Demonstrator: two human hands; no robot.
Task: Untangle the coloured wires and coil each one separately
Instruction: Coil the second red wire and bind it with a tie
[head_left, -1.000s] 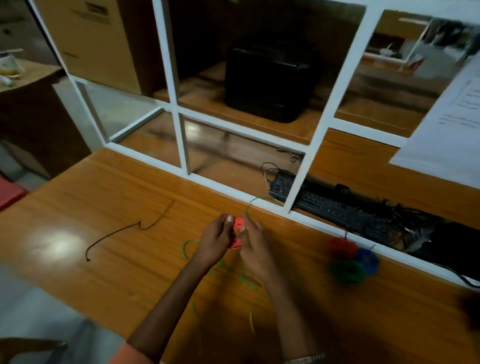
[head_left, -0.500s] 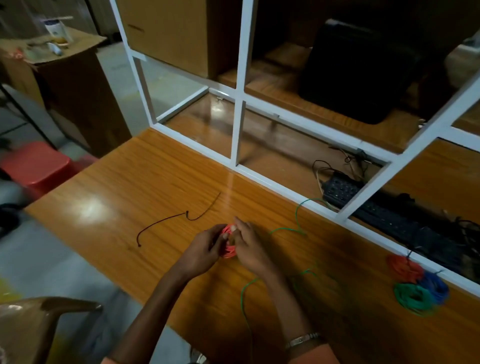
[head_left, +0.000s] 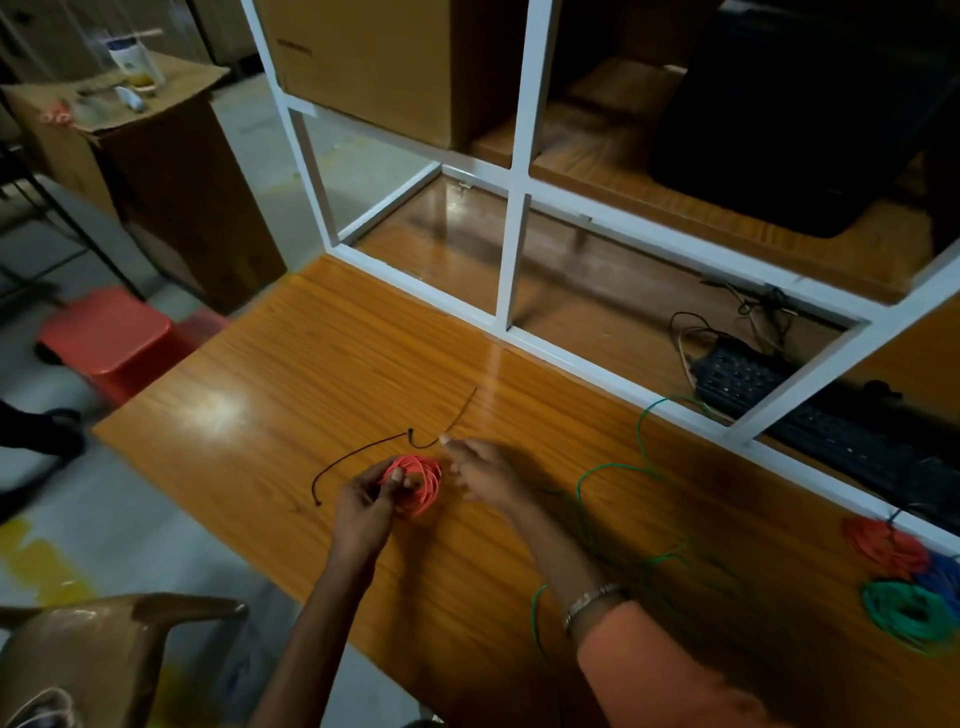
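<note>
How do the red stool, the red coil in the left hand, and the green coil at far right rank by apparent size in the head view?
1. red stool, though it is farther away.
2. green coil and red coil look alike; left hand hides part of the red coil.

Red wire coil (head_left: 415, 486) held; green wire (head_left: 613, 467) loose.

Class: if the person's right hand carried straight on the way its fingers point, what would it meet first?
Most likely the black wire lying loose on the table: the right hand's fingertips already point at its kinked middle, though blur hides any contact.
</note>
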